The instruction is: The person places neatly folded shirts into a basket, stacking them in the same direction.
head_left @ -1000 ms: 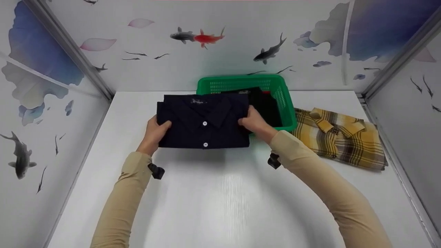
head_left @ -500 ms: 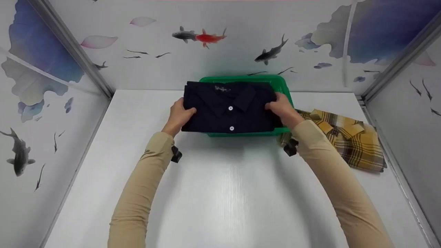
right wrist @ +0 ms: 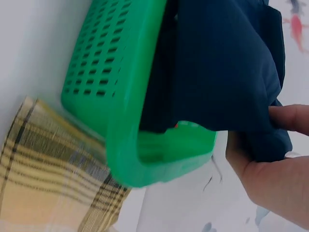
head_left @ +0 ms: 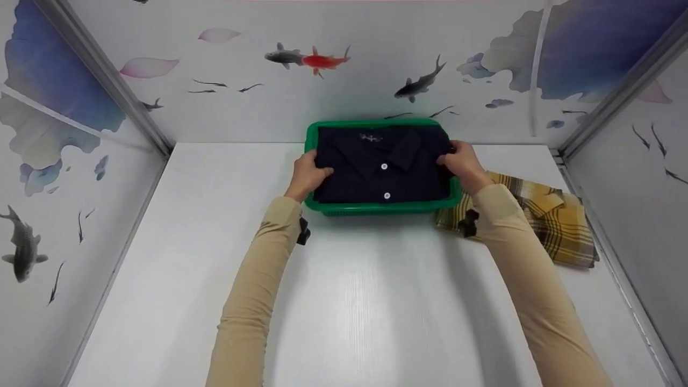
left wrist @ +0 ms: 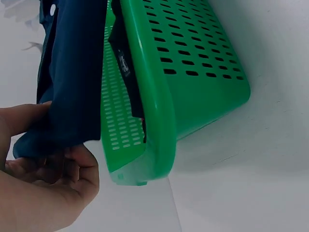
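A folded navy shirt (head_left: 355, 174) with a collar and white buttons lies flat between my hands, over the mouth of a green plastic basket (head_left: 376, 207). My left hand (head_left: 309, 174) pinches its left edge, thumb on top and fingers underneath. At the opposite edge my right hand (head_left: 463, 165) grips the cloth the same way. Both wrist views show the shirt held just above the basket's rim (left wrist: 161, 121). Inside the basket, a dark folded garment (left wrist: 128, 72) is partly visible beneath the shirt.
A folded yellow plaid shirt (head_left: 564, 226) lies on the white table (head_left: 344, 301) to the right of the basket, partly behind my right forearm. Walls printed with fish and leaves enclose the table at the back and both sides.
My hands have carried the navy shirt to the right and away from me, from beside the basket to over it. The basket and plaid shirt have stayed in place.
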The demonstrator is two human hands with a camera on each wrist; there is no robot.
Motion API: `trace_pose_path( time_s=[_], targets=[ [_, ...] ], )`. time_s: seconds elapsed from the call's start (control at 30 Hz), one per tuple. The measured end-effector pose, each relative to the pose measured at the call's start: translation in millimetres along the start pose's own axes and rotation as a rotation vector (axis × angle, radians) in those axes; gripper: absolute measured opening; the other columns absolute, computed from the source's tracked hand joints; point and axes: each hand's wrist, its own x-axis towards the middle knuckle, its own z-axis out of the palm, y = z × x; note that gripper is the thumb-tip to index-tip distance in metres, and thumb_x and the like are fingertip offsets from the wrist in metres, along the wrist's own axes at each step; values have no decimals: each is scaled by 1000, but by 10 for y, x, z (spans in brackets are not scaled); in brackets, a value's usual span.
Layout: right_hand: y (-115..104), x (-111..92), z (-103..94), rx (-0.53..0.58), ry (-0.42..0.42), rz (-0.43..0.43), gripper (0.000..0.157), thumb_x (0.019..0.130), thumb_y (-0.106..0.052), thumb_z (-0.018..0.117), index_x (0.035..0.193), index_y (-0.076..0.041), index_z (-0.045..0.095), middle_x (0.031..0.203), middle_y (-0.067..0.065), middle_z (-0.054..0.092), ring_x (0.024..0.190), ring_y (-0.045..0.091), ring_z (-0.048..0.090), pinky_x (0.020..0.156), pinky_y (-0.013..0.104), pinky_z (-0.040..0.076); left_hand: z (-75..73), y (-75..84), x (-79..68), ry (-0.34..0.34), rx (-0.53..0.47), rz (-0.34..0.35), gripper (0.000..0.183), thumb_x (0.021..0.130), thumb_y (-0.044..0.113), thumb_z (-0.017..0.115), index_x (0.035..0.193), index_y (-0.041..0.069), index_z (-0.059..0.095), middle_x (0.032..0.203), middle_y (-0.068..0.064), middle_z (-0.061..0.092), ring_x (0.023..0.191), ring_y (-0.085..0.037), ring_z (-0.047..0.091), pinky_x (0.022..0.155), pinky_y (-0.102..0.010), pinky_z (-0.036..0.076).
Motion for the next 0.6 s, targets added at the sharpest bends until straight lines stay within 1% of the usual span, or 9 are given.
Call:
trace_pose_path(
  time_s=[0.1,0.2,0.23,0.33,0.43,0.5,0.6],
  targets=[
    [51,6,-16,-23,-2,-14,62,93,2,47,150,6,21,147,27,31,132,36,35,106,45,33,43,-22,31,6,-1,1,46,89,6,67,131,-6,52,127,-22,55,117,-31,51,97,-38,42],
    [90,7,-32,-16,2,-13,62,95,1,47,151,4,21,147,27,32,131,37,37,105,45,34,78,-24,43,9,6,1,33,89,6,69,119,-5,58,115,-20,60,106,-30,55,90,-39,45],
    [97,7,-38,-3,6,-10,62,95,0,47,151,3,21,147,26,32,131,37,37,105,45,34,88,-20,45,11,14,-1,32,89,7,69,117,-4,59,114,-20,60,104,-30,56,89,-39,45],
    [111,6,-51,22,32,-26,61,95,-1,48,151,3,22,146,27,32,130,37,38,103,44,35,110,-8,54,25,52,6,32,90,10,68,118,-2,59,116,-18,60,107,-30,55,91,-44,43],
    [124,11,-34,34,70,-49,58,95,0,49,149,3,28,142,26,37,125,35,43,98,41,40,119,-1,69,46,97,17,36,90,14,68,122,1,59,122,-17,59,112,-31,53,95,-50,39],
    [137,20,-12,34,72,-68,57,95,-1,49,148,3,30,141,26,38,124,35,44,97,40,41,116,-7,78,67,117,22,36,90,14,68,122,1,59,124,-18,59,114,-32,53,95,-52,38],
    [163,46,10,39,63,-69,56,96,-2,50,148,3,30,142,25,38,127,34,42,100,40,39,108,-38,81,88,137,9,38,91,15,67,125,1,58,127,-18,57,116,-33,51,96,-53,36]
  ],
)
